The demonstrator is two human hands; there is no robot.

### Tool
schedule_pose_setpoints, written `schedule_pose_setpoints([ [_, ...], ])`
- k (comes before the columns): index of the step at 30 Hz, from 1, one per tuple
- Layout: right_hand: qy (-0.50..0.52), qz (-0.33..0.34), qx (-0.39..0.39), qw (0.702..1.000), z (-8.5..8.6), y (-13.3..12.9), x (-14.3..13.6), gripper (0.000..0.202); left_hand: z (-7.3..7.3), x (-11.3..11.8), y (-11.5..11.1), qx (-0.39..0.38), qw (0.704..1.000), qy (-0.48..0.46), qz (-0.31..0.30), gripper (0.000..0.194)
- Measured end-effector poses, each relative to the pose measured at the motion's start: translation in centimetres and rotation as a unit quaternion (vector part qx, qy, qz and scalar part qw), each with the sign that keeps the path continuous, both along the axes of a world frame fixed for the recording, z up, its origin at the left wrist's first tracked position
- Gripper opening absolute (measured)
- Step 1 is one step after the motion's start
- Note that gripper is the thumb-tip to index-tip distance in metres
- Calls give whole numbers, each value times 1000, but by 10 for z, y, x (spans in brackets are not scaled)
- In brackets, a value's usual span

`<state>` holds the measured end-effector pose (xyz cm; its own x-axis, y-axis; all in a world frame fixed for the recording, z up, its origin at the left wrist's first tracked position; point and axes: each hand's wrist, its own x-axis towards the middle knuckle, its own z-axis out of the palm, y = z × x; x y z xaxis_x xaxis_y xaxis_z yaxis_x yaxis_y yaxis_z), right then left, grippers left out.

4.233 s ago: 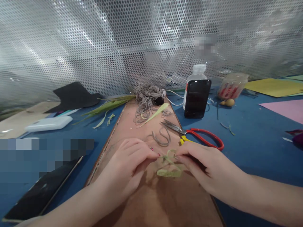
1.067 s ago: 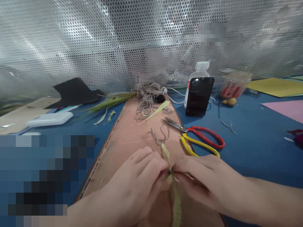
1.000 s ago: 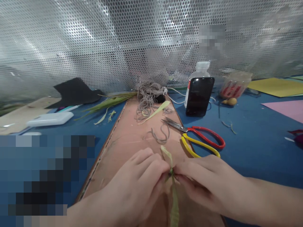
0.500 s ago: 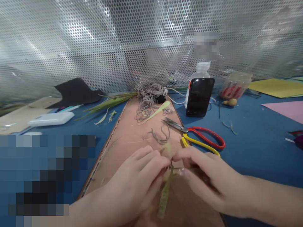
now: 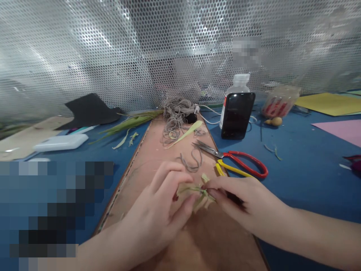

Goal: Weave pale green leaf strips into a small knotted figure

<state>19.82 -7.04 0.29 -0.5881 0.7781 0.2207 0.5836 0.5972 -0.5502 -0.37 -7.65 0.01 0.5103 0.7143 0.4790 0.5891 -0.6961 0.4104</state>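
Between my two hands is a pale green strip of leaf or husk (image 5: 188,188), bunched at a small knot-like middle with ends sticking out several ways. My left hand (image 5: 166,203) curls round its left part, thumb below and fingers above. At the knot, the thumb and forefinger of my right hand (image 5: 239,199) pinch it. Just beyond my fingers, a loop of grey cord (image 5: 191,163) lies on the brown board (image 5: 135,188). Scissors (image 5: 217,153) with one red and one yellow handle lie beyond my right hand, blades pointing left.
At the board's far end sit a tangle of grey cord (image 5: 179,111) and a pale leaf strip (image 5: 186,134). A black phone (image 5: 237,116) leans on a clear bottle (image 5: 241,81). Green leaves (image 5: 131,123) and a white case (image 5: 61,142) lie left; perforated metal (image 5: 180,45) stands behind.
The leaf strip hung down toward me and now sits gathered between my fingers, its ends spread sideways. My left hand has turned and opened somewhat around it; my right hand keeps its pinch.
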Motion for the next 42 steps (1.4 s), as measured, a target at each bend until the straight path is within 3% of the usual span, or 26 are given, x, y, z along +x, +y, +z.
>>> schedule_pose_setpoints([
  [5,-8,-35,5,999,0,-1,0,14,-4,1,-1,-7,1000,30,-5,8],
  [9,12,-60,-1,998,0,-4,-2,13,-4,5,-2,69,996,9,51,21],
  [13,30,-63,-9,998,-1,-6,-3,11,-3,6,-2,107,993,27,51,12],
  [23,53,-64,-17,996,-2,-7,-8,13,-4,7,1,-6,999,40,6,13],
  [29,40,-70,-14,997,1,-6,-6,13,-4,3,1,-17,998,32,-44,12],
  [42,29,-65,28,997,-3,-5,-4,14,0,0,-2,-29,996,53,-62,11],
])
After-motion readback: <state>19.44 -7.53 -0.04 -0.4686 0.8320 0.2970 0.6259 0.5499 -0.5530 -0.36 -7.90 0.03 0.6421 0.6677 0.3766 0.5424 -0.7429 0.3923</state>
